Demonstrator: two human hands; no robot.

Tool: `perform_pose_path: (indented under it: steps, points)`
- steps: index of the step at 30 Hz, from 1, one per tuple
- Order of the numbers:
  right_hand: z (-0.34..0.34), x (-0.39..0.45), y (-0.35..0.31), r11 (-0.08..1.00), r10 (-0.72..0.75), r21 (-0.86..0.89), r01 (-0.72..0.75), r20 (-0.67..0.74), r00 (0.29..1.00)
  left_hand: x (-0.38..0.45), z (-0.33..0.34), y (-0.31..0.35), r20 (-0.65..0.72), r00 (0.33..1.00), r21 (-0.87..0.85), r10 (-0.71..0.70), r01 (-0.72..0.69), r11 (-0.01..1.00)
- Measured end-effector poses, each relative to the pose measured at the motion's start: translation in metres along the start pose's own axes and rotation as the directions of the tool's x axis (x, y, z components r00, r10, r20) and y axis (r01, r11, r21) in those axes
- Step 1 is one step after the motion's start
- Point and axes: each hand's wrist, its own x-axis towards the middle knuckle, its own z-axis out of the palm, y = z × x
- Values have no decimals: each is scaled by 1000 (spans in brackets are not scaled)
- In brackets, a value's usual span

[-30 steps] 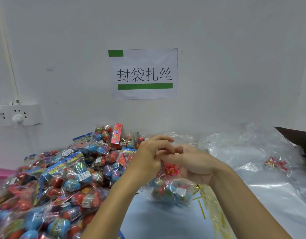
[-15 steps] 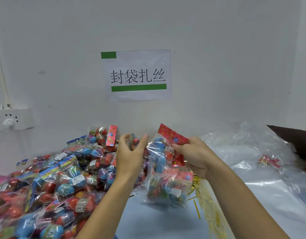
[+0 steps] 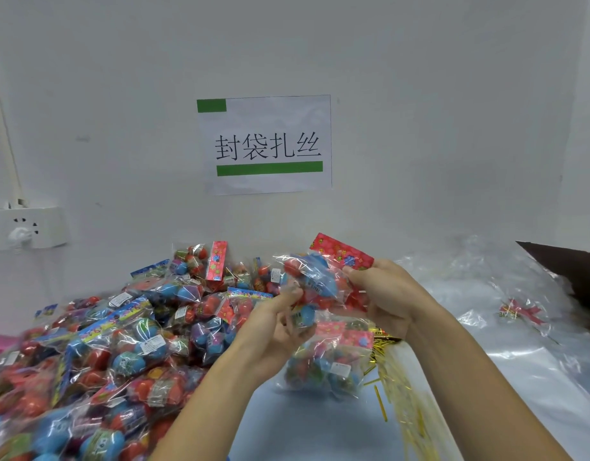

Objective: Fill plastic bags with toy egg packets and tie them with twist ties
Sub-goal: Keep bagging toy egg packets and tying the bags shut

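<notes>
White wall sign (image 3: 267, 144) hanging behind counter (image 3: 320, 427) | right hand (image 3: 383, 294) pinching egg packet (image 3: 317, 281) above counter | left hand (image 3: 273, 331) curling its grip under it | twist ties (image 3: 396, 387) lying beside.

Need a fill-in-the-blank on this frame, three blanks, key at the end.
1. The right hand pinches the held packet by its ____ header card.
2. The big pile of egg packets lies to the person's ____.
3. The loose twist ties are ____ in colour.

Missing words: red; left; gold
</notes>
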Motion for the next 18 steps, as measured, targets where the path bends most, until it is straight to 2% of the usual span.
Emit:
perform_pose_path:
  steps: [3,9,12,18]
  points:
    - [1,7,7,987,-63,-153,41,-138,988,-1,2,3,15,998,-9,62,-62,998]
    - [10,13,18,939,-212,-334,82,-373,903,2,5,3,-155,984,-80,87,-100,992]
    - [12,11,20,905,-288,-409,115,-392,874,3,3,3,-172,980,-99,99,-117,988]
    - [21,13,24,937,-245,-328,121,-368,897,2,2,3,-101,990,-160,95,-111,981]
